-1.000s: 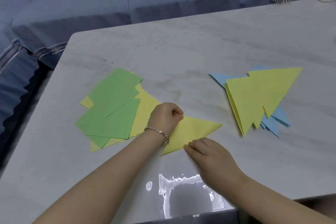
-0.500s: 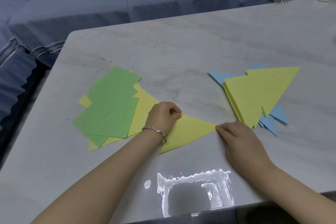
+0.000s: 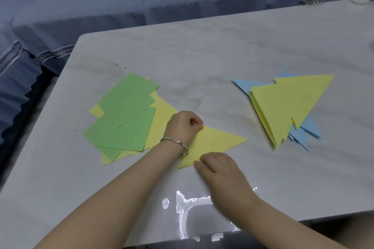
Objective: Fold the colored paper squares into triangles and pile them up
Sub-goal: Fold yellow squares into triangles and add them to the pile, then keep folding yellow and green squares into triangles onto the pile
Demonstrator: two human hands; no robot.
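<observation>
Our right hand has swept along the yellow triangle from its three o'clock tip back to its seven o'clock end, fingers flat, blurred, probably finishing the crease. Our left hand, a fist, pins its eleven o'clock corner to the worktop.

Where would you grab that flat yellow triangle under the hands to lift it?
Probably by its right-hand tip, coming from the right: the yellow triangle lies flat, the left hand sits fisted on its far-left corner and the right hand on its near edge, so that tip alone is bare.
</observation>
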